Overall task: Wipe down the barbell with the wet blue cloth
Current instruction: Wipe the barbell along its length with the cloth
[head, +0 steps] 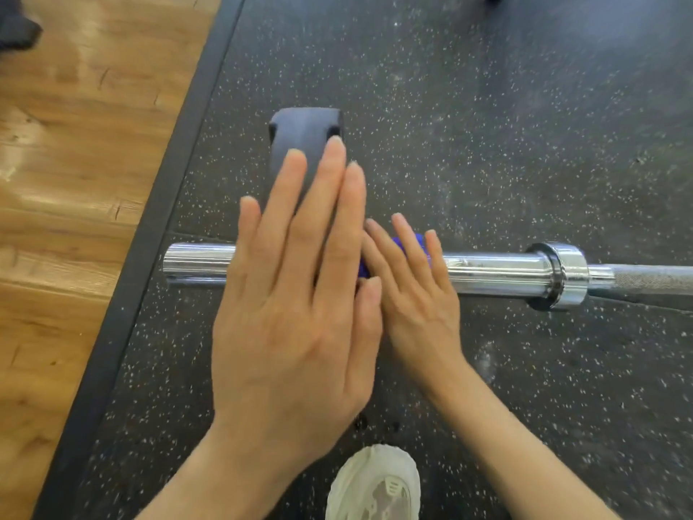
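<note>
A chrome barbell (498,272) lies left to right across the speckled rubber floor, its sleeve end at the left and its collar at the right. My left hand (296,294) hovers flat over the sleeve with fingers straight, hiding the bar under it. My right hand (412,290) lies beside it with fingers spread, pressing the blue cloth (407,243) onto the sleeve. Only small patches of the cloth show between and beside the fingers.
A dark grey block (303,133) stands on the floor just beyond the bar, partly behind my left fingers. A wooden platform (75,182) with a black border strip (165,200) lies to the left. My white shoe (375,486) is at the bottom edge.
</note>
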The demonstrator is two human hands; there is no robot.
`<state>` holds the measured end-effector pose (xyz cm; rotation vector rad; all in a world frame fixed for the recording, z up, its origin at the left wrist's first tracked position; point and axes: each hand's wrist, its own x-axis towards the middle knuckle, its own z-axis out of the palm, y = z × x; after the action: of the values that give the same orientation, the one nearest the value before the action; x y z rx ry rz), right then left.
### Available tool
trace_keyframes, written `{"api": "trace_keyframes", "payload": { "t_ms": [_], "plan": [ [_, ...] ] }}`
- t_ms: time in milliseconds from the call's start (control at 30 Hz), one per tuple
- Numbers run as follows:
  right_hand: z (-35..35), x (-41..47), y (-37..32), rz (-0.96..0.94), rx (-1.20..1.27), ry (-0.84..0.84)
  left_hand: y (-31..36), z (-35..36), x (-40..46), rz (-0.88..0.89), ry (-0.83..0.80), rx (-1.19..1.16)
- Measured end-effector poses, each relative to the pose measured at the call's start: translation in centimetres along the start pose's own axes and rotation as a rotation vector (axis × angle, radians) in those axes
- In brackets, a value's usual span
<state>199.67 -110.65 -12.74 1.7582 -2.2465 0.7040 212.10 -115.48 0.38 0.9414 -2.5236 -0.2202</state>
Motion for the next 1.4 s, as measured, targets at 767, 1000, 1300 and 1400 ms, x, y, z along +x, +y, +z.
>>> {"api": "trace_keyframes", "payload": {
  "t_ms": [767, 1000, 1300, 1400],
  "plan": [
    [2.9, 4.3, 6.4, -0.012, -0.175, 0.056, -4.0, 2.6, 9.2, -0.089, 0.104, -0.165],
    [5.4, 7.0, 5.3, -0.203, -0.245, 0.058, -5.0, 3.0, 12.5, -0.097, 0.067, -0.156],
    [6.1, 9.4, 6.3, -0.154, -0.238, 0.088, -6.3, 3.4, 18.5, -0.124, -0.04, -0.224],
    [5.5, 9.4, 8.4, -0.053, -0.208, 0.105, -6.6, 3.3, 17.6, -0.117, 0.01, -0.252]
  ]
}}
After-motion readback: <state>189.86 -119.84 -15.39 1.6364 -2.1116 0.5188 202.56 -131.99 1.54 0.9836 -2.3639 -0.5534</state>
